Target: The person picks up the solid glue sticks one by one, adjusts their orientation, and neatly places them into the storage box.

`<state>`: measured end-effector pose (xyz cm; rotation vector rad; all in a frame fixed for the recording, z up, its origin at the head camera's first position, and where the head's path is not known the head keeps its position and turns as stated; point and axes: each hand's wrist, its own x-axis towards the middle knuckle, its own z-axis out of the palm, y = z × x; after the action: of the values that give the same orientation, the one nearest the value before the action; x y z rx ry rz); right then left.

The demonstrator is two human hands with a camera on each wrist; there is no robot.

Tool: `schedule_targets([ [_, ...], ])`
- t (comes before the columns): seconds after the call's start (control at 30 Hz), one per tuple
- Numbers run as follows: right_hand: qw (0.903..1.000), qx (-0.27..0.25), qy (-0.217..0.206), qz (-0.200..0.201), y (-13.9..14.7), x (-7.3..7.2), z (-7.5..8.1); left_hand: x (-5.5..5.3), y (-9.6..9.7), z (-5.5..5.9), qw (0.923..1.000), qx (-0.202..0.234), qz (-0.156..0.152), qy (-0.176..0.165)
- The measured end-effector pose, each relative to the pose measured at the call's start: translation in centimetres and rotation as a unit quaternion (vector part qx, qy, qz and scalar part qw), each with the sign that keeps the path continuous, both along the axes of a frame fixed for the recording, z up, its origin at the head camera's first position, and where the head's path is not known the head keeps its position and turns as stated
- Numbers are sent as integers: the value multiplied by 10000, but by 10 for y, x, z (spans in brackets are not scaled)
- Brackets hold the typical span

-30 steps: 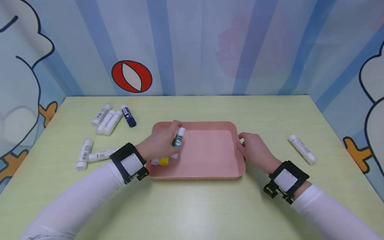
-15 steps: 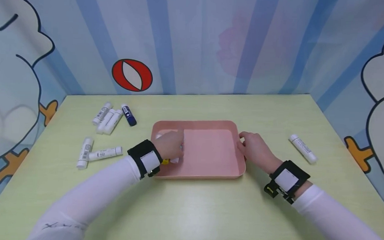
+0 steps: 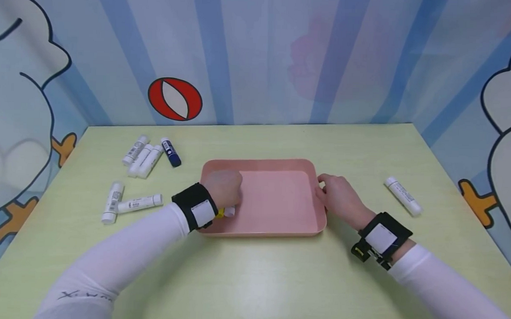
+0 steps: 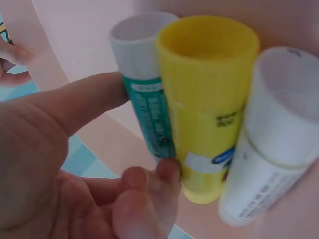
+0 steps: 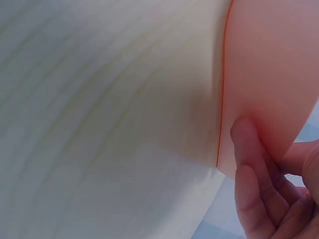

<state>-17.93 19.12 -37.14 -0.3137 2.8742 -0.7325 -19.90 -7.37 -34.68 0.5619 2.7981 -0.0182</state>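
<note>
My left hand [image 3: 224,187] is inside the left part of the pink tray [image 3: 281,198]. In the left wrist view, its thumb and fingertips hold a glue stick [image 4: 149,109] with a white end and a green label. Right beside that one stand a yellow glue stick [image 4: 209,89] and a white glue stick [image 4: 274,144] in the tray. From the head, my left hand hides most of them. At the tray's right rim, my right hand [image 3: 342,200] pinches the wall between thumb and fingers, as the right wrist view also shows.
At the table's back left lie several white glue sticks [image 3: 149,163] and a dark blue glue stick [image 3: 171,152]. Nearer the front left, two white glue sticks [image 3: 140,204] touch. A single white glue stick [image 3: 403,196] lies far right. A patterned backdrop [image 3: 259,56] encloses the table.
My left hand has moved right and turned over within the tray, carrying the green-labelled glue stick, which the hand now covers from above. My right hand stays on the rim.
</note>
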Motion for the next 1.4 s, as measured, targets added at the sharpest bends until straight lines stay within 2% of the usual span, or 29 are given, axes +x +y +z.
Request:
schedule_targets([
  [0.17,9999,115,64,-25,1,0,1,-2,-2,-2,9999,-50,-59,142],
  [0.23,9999,130,51,-38,1,0,1,-2,-3,-2,9999,61,17,116],
  [0.37,9999,120,29,-36,0,0,0,-2,-12,0,9982,443,340,224],
  [0.47,9999,97,51,-31,-1,1,-1,-4,-25,8,9942,768,693,297],
  [0.6,9999,103,120,-26,-1,1,-1,-6,-51,16,9857,1196,1116,414],
  [0.67,9998,121,158,-1,-1,1,-1,-6,-64,15,9813,1370,1229,566],
  [0.73,9997,138,202,35,-1,1,-1,-4,-76,13,9768,1548,1381,532],
  [0.8,9996,138,231,55,-1,1,-1,-2,-85,9,9736,1681,1513,319],
  [0.83,9996,147,238,57,-1,1,-1,0,-89,7,9711,1764,1606,106],
  [0.97,9997,151,177,24,-1,1,-1,4,-96,-1,9558,2050,1932,-841],
  [1.03,9998,169,133,2,-1,1,0,5,-96,-4,9486,2138,2030,-1152],
  [1.2,9997,206,130,42,-2,0,0,8,-92,-10,9399,2304,2080,-1421],
  [1.4,9992,296,217,166,0,1,1,7,-91,-15,9300,2605,2134,-1469],
])
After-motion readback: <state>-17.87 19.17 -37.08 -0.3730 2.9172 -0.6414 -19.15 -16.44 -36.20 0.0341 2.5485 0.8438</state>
